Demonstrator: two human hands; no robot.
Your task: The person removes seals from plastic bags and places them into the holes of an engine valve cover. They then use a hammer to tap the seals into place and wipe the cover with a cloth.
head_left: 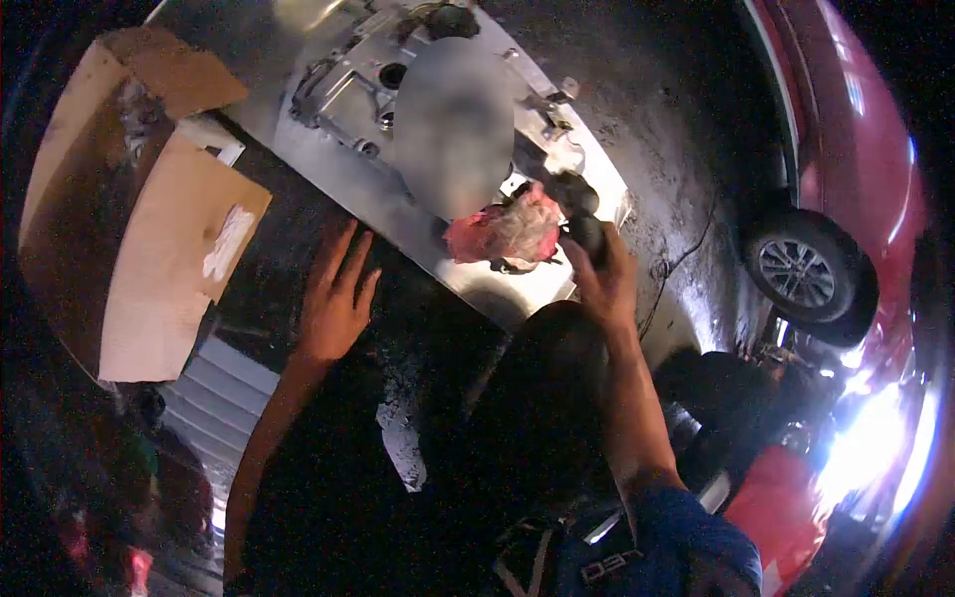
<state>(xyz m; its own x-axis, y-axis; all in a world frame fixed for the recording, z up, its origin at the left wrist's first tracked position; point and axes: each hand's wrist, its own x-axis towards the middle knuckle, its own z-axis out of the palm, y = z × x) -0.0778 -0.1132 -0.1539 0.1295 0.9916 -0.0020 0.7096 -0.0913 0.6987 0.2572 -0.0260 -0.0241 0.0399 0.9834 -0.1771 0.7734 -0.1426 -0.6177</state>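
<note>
My left hand [336, 298] is open, fingers stretched and spread, holding nothing, beside the near left edge of a metal sheet [333, 194]. My right hand [609, 279] is closed around a dark rounded part [585, 235] at the sheet's right side; its exact kind is too dark to make out. Just left of that hand lies a crumpled red and whitish rag [512, 231]. Farther back on the sheet rests a light metal engine cover [348, 95] with round openings. A grey blurred oval hides the middle of the sheet.
An open cardboard box [159, 259] stands at the left, its flap near my left hand. At the right is a red car [856, 129] with its wheel [796, 271] on the dark floor. A bright light [865, 448] glares at lower right, near red cloth [781, 517].
</note>
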